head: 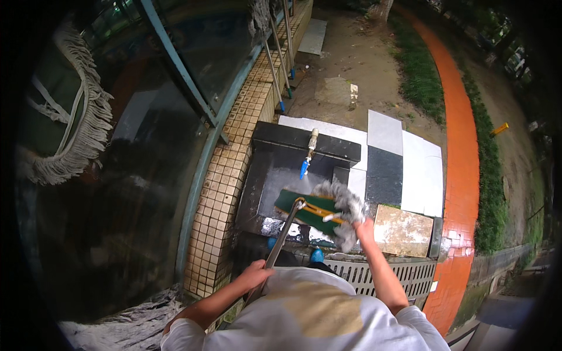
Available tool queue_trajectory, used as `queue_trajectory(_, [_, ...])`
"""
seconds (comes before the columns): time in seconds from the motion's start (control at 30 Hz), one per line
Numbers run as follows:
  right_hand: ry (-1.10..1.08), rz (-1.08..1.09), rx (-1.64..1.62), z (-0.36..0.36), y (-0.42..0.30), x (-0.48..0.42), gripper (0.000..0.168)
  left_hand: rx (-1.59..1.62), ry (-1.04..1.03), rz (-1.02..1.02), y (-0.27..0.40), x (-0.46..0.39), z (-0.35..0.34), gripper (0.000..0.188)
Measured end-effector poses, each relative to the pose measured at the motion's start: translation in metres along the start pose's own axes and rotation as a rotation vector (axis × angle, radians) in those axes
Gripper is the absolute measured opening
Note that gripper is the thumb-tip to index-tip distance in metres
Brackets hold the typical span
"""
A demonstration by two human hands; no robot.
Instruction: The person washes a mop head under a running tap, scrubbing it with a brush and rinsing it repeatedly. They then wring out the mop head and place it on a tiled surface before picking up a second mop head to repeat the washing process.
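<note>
My left hand (254, 276) is wrapped around the long metal pole (283, 234) of a flat mop. The mop's frame (316, 208) is yellow and lies over a dark green backing (287, 201), raised above a black stone wash basin (254, 186). My right hand (363, 230) grips the right end of the grey mop pad (350, 202), whose fringe curls around that end. Behind the mop, a tap (312, 139) with a blue nozzle (304, 169) points down into the basin, and a faint spray shows below it.
A tiled ledge (219, 197) and glass panes (145, 206) run along the left. Another fringed mop pad (83, 127) hangs there; several mop poles (274, 72) lean farther back. A slotted drain cover (360, 272) is by my feet. Slabs (421, 175) and an orange path (456, 145) lie right.
</note>
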State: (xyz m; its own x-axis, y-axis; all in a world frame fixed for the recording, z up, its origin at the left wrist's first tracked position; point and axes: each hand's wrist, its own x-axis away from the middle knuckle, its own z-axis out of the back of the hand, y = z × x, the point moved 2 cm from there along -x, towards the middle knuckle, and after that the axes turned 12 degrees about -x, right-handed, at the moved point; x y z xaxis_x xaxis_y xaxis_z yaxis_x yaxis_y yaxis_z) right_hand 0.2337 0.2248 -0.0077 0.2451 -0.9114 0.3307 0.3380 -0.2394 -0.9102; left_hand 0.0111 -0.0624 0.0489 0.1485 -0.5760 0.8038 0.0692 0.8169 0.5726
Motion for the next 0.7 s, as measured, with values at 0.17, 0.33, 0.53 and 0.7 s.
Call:
queue_trajectory(0.17, [0.077, -0.164, 0.059, 0.047, 0.005, 0.03, 0.025, -0.09, -0.074, -0.082, 0.013, 0.021, -0.009, 0.026])
queue_trajectory(0.33, [-0.041, 0.053, 0.16, 0.041, -0.101, 0.002, 0.023, -0.021, -0.096, -0.232, 0.014, 0.025, -0.025, 0.021])
queue_trajectory(0.53, [-0.312, 0.242, 0.558, -0.116, -0.12, 0.041, 0.031, -0.069, 0.018, -0.326, 0.002, 0.027, -0.02, 0.036])
queue_trajectory(0.7, [-0.519, 0.386, 0.622, -0.209, -0.097, 0.044, 0.043, -0.249, 0.235, 0.064, -0.043, -0.054, 0.011, 0.065])
